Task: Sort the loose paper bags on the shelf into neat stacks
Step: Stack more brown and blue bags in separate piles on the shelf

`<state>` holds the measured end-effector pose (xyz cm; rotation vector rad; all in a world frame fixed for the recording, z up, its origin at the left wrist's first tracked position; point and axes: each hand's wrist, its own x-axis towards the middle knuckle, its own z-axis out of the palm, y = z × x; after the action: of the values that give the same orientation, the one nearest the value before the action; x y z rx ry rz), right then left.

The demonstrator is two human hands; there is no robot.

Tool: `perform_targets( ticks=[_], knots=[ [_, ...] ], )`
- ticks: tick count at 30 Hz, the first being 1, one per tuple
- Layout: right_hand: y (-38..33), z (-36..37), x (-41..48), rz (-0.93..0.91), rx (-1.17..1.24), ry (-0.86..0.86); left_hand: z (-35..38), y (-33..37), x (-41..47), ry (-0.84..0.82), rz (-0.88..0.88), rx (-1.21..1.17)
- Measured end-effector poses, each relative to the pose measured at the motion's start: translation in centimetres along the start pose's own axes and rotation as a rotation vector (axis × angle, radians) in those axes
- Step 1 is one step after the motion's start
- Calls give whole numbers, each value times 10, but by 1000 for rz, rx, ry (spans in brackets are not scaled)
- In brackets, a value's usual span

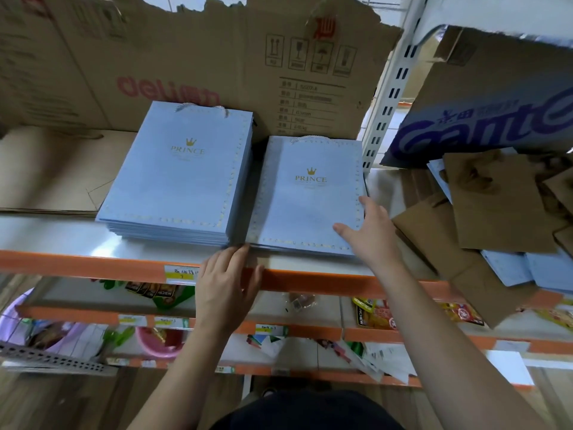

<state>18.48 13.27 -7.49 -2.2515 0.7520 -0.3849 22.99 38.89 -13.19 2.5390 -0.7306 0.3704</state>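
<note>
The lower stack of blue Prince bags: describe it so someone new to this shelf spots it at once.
Find the orange-edged shelf backed by torn cardboard. Two light blue stacks lie side by side there; the lower stack is on the right. Unlike its taller neighbour, it is a few bags high, under the right hand.

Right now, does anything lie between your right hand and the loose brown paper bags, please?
Nothing visible does: the right hand rests on the lower stack of light-blue paper bags, with the loose brown paper bags beside it.

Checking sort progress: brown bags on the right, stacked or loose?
Loose. Brown bags lie overlapping at mixed angles, blue bags among them.
</note>
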Motion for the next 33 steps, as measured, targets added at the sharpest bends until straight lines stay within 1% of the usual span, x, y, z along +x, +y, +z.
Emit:
perform_targets(
  ticks=[5,10,12,15,19,22,24,29,33],
  knots=[
    [-1,3,-6,-69,-162,-4,2,-1,0,13,2,-16],
    [-1,3,-9,-141,-161,44,0,-3,0,22,21,-41],
    [3,2,-8,-159,-198,18,-1,-3,-1,35,26,-47],
    [9,-2,-6,-173,-273,-73,0,-2,-2,50,34,-50],
    [9,-2,-7,-132,-244,-180,1,-4,-2,61,39,-44],
    [10,-4,-5,-134,-197,-163,1,-4,-2,64,47,-42],
    [10,-8,-1,-144,-212,-163,1,-4,-2,66,50,-32],
    [12,-7,1,-137,-232,-251,3,-6,-3,58,66,-41],
    [17,-10,-2,-145,-138,-229,4,-5,-1,132,136,-80]
  ],
)
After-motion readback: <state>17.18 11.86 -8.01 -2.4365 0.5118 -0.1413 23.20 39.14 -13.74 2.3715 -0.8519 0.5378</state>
